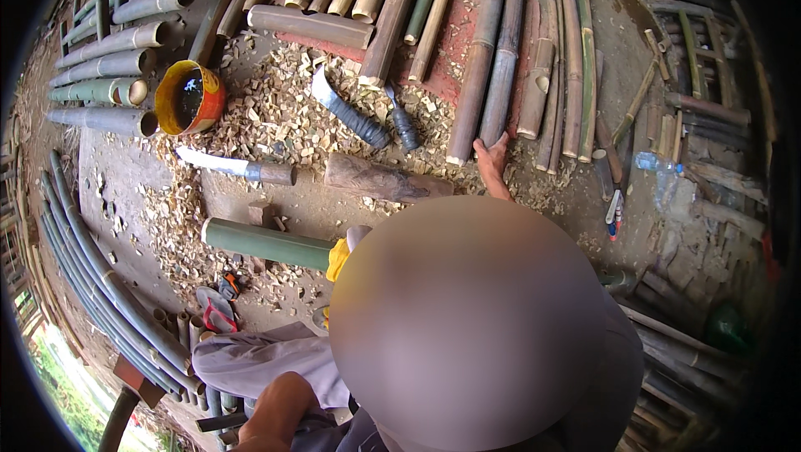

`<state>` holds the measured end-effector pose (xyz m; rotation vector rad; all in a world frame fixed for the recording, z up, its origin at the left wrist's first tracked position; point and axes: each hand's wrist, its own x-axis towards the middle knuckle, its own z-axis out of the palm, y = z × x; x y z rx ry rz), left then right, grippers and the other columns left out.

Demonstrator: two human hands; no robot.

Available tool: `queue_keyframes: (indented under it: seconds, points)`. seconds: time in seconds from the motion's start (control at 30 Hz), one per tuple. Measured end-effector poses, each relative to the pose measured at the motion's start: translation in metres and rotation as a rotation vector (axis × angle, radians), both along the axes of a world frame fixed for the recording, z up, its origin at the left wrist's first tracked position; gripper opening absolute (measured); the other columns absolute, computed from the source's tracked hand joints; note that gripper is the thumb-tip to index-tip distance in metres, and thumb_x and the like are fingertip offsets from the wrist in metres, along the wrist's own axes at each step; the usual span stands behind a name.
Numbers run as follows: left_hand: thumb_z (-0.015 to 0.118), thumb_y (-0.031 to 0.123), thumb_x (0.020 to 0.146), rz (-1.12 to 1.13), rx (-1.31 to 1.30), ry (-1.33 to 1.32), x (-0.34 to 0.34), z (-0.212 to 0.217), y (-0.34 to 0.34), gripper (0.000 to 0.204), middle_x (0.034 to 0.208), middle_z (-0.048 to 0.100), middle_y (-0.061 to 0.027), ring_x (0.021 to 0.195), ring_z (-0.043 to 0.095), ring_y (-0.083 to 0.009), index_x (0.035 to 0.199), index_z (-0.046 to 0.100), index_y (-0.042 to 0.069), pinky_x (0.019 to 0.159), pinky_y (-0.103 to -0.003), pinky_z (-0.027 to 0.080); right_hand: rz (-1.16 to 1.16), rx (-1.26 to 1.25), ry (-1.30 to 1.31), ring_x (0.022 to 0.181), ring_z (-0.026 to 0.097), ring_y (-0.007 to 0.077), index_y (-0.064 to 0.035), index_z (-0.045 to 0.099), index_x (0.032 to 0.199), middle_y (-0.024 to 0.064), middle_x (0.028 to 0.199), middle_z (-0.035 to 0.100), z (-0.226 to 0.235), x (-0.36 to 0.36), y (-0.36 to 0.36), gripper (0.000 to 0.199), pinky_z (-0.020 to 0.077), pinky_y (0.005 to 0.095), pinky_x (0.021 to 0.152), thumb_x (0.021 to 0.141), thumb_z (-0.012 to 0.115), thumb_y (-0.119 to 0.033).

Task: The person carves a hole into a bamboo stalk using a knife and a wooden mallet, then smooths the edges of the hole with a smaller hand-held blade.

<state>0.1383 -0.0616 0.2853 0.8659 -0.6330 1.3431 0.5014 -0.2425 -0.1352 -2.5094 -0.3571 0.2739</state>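
Your right hand [494, 158] is closed on the near end of a dark bamboo pole [506, 43], thumb on the left side, fingers on the right. Your left hand isn't visible, so can't tell how open it is or what it has hold of. Pole runs away from you on the floor [125, 176], right alongside a browner pole [479, 60] on its left; a shorter bamboo piece [536, 93] lies just to its right. Ahead and left of you, wood chips [279, 101] are spread thick. On them: a curved knife [342, 110], tip up-left, and just beside its wrapped grip a small dark-handled tool [404, 122]. Nearer you, a machete [221, 161] lies with blade left and handle right, close to the end of a short log [384, 179]. Green bamboo [267, 243] lies nearer still, its right end by a yellow item [337, 260], partly hidden, can't tell what. Orange bucket [212, 101] with dark liquid stands far left. Clear bottle [657, 162] off to the right, well apart from the hand
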Motion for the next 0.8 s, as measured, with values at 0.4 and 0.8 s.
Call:
queue_keyframes:
  seconds: [0.4, 0.8]
  points:
    - [0.053, 0.005, 0.086, 0.095, 0.024, 0.195, 0.009, -0.004, 0.010, 0.009, 0.078, 0.054, -0.0012, 0.066, 0.054, -0.0077, 0.090, 0.052, 0.012, 0.051, -0.023, 0.045, -0.027, 0.056, 0.027, 0.115, 0.048, 0.0435, 0.0108, 0.025, 0.135, 0.0332, 0.126, 0.044, -0.008, 0.007, -0.014, 0.086, 0.0389, 0.0435, 0.097, 0.073, 0.072, -0.026]
    - [0.056, 0.002, 0.085, 0.602, -0.366, 1.032, 0.021, -0.086, 0.027, 0.005, 0.080, 0.057, -0.0064, 0.062, 0.052, -0.0144, 0.080, 0.055, 0.003, 0.051, -0.024, 0.038, -0.029, 0.068, 0.056, 0.113, 0.049, 0.0437, 0.0113, 0.025, 0.135, 0.0330, 0.125, 0.046, 0.006, 0.004, -0.012, 0.087, 0.0400, 0.0443, 0.095, 0.073, 0.072, -0.026]
